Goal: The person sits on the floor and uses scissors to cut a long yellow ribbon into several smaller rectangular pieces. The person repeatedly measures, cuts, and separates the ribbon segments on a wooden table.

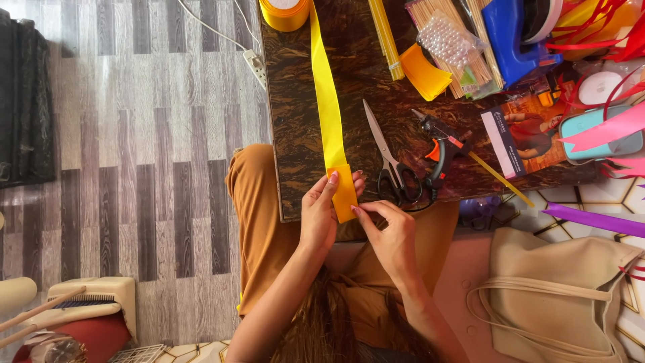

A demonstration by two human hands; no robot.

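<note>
We pinch one folded end of yellow ribbon (344, 191) at the table (302, 134) edge, left hand (318, 214) and right hand (388, 232) both gripping it. Just beyond lie one pair of scissors (392, 161) and one glue gun (440, 149) (bare tabletop beside the strip). Farthest, one ribbon roll (284, 12).

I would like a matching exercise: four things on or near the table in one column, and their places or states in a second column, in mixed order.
Things:
1. yellow ribbon
2. scissors
3. glue gun
4. beige bag

Places or states:
A. on the floor, right of the person
B. folded end pinched by the left hand and the right hand
C. flat on the table, right of the ribbon
D. on the table, right of the scissors

Pairs: 1-B, 2-C, 3-D, 4-A
</note>
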